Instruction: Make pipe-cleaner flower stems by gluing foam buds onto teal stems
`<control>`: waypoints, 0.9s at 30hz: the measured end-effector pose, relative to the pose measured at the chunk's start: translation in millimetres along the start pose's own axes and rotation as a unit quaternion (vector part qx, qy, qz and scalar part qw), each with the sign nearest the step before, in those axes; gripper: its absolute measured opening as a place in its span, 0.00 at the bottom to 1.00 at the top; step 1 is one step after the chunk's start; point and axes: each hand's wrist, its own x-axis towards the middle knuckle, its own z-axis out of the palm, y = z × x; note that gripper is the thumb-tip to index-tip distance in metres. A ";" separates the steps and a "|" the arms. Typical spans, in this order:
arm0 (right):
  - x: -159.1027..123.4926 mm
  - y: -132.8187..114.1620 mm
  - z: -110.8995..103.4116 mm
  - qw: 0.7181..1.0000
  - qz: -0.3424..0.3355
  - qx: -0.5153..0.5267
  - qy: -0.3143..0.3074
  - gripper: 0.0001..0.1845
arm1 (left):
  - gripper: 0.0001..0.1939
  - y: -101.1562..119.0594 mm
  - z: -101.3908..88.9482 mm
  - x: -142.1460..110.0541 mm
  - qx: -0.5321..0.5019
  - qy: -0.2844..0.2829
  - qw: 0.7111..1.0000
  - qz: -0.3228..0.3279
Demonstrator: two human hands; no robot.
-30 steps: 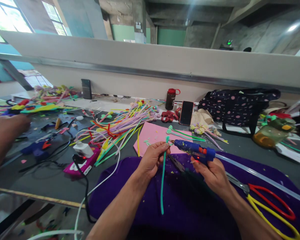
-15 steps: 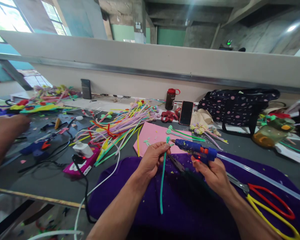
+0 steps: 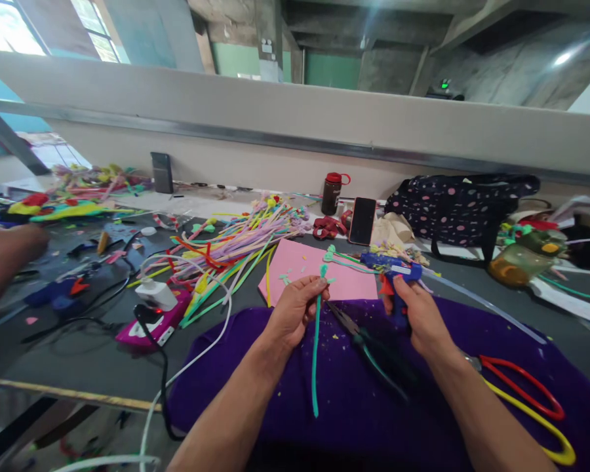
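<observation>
the left hand (image 3: 297, 305) clamps thumb and fingers on a green stem (image 3: 315, 367), its long axis running from twelve to six o'clock. the right hand (image 3: 419, 308), fingers wrapped round a glue gun (image 3: 404, 269), sits toward three o'clock, the gun apart from the stem.

Green stem (image 3: 315, 360) part-hidden by left hand (image 3: 295, 313); co-worker's arm (image 3: 7, 255) cut off at edge

We hold a thin green fuzzy stem (image 3: 316, 367) near its bunched top, its long end hanging almost straight down. Our blue glue gun (image 3: 398, 267) points leftward, apart from it, a clear glue stick (image 3: 491, 308) trailing behind.
</observation>
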 end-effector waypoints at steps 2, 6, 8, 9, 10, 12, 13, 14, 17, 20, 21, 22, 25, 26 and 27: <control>8.0 6.8 -1.0 0.999 0.033 -0.009 -0.013 0.16 | 0.12 0.9 0.4 -0.2 0.002 -0.003 1.000 -0.003; 15.7 18.1 -1.5 0.995 0.061 -0.054 -0.052 0.16 | 0.13 0.5 0.9 -0.4 0.007 -0.002 1.000 -0.010; 18.2 22.7 -1.9 0.991 0.057 -0.097 -0.076 0.16 | 0.13 -0.5 1.2 -0.4 0.010 -0.004 1.000 -0.013; 19.9 25.0 -2.5 0.988 0.053 -0.120 -0.086 0.16 | 0.13 -1.1 1.5 -0.4 0.010 -0.005 1.000 -0.014; 22.1 27.4 -3.6 0.984 0.049 -0.141 -0.093 0.17 | 0.12 -1.6 1.7 -0.5 0.009 -0.007 1.000 -0.015; 28.0 32.3 -7.1 0.979 0.045 -0.177 -0.096 0.18 | 0.12 -2.2 2.0 -0.6 0.007 -0.011 1.000 -0.015; 31.2 34.5 -9.6 0.976 0.041 -0.193 -0.092 0.19 | 0.12 -2.4 2.1 -0.8 0.008 -0.013 1.000 -0.015; 34.3 36.5 -12.4 0.972 0.035 -0.214 -0.086 0.19 | 0.12 -2.5 2.1 -1.0 0.009 -0.016 1.000 -0.016; 38.9 38.6 -20.2 0.956 0.006 -0.290 -0.053 0.17 | 0.12 -2.8 2.1 -1.8 0.020 -0.028 0.999 -0.021; 32.4 32.2 -20.7 0.935 -0.033 -0.354 0.000 0.14 | 0.13 -3.3 3.1 -2.6 0.028 -0.035 0.999 -0.024; 28.1 28.0 -18.3 0.927 -0.060 -0.370 0.016 0.14 | 0.12 -3.5 3.8 -2.9 0.029 -0.036 0.999 -0.025; 23.2 23.0 -14.6 0.919 -0.097 -0.382 0.024 0.13 | 0.12 -3.7 4.5 -3.0 0.029 -0.036 0.999 -0.027; 8.6 5.4 2.1 0.943 -0.154 -0.292 -0.048 0.11 | 0.12 -4.3 6.5 -3.3 0.034 -0.035 0.998 -0.039; 4.8 -0.1 8.4 0.961 -0.134 -0.229 -0.078 0.12 | 0.12 -4.4 7.0 -3.4 0.037 -0.035 0.998 -0.042; 1.8 -4.9 14.4 0.973 -0.108 -0.176 -0.107 0.12 | 0.13 -4.4 7.5 -3.4 0.040 -0.034 0.998 -0.045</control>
